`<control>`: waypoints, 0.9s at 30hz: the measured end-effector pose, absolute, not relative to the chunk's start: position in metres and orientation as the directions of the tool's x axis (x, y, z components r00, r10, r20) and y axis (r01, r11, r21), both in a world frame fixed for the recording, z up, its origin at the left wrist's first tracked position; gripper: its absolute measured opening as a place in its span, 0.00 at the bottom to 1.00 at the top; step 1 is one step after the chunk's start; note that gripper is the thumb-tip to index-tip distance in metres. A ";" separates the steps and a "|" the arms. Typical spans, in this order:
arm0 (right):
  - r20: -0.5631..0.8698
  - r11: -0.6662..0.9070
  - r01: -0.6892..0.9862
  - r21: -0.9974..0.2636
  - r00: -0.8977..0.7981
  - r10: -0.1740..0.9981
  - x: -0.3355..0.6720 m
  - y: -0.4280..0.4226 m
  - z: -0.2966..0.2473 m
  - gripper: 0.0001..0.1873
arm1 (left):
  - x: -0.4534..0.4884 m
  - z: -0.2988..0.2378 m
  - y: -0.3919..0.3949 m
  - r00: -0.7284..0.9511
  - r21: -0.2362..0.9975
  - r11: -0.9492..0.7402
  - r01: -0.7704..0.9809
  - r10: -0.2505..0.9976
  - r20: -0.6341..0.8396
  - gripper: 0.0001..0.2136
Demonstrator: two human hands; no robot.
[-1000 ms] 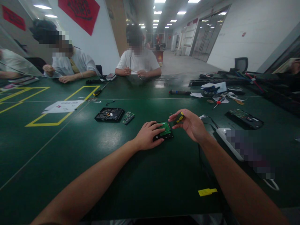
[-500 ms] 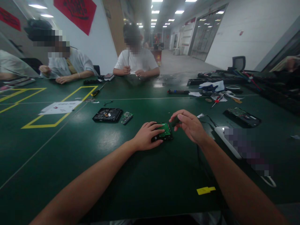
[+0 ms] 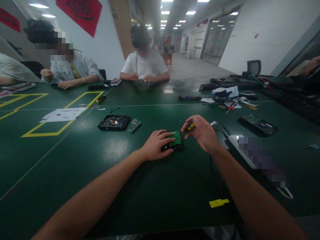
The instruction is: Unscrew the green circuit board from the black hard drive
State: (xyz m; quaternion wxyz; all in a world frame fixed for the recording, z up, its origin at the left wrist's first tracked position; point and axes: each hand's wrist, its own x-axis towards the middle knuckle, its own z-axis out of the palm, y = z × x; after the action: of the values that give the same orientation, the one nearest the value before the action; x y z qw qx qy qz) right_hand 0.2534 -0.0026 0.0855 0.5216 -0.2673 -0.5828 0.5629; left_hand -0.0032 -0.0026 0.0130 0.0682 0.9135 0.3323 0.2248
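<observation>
A hard drive point(image 3: 178, 139) with a green circuit board on its upper face lies flat on the table. My left hand point(image 3: 155, 145) grips it from the left, fingers spread across the board and thumb along the near edge. Just right of the drive, my right hand point(image 3: 204, 136) is closed around a screwdriver point(image 3: 190, 127) with a yellow and black handle. The screwdriver's tip is too small to make out against the drive's right end. To the left are an opened hard drive point(image 3: 114, 123) and a loose circuit board point(image 3: 135, 126).
Another hard drive point(image 3: 258, 124) lies at the right, behind a white power strip point(image 3: 243, 153) with a cable. A yellow tag point(image 3: 219, 203) is near the front edge. Further back are a paper sheet point(image 3: 62, 115), a second screwdriver point(image 3: 101, 99) and assorted tools. Co-workers sit across the table.
The screwdriver handle has turned in my right fingers, so its yellow part now shows. My left hand and the hard drive have stayed in place.
</observation>
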 end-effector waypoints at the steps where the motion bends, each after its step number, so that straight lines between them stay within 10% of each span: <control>1: 0.311 0.230 -0.269 -0.935 -0.313 0.898 0.254 -0.002 0.086 0.16 | -0.003 0.012 -0.002 0.678 0.270 -0.772 0.576 0.635 0.370 0.25; 27: 0.330 0.257 -0.266 -0.929 -0.284 0.900 0.253 -0.002 0.080 0.15 | -0.003 0.010 -0.001 0.684 0.261 -0.781 0.567 0.624 0.378 0.25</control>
State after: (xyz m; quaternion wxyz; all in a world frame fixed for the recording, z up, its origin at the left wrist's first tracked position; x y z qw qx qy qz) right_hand 0.2531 -0.0016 0.0797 0.5338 -0.2706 -0.5861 0.5463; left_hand -0.0033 -0.0014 0.0105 0.0616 0.9156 0.3253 0.2284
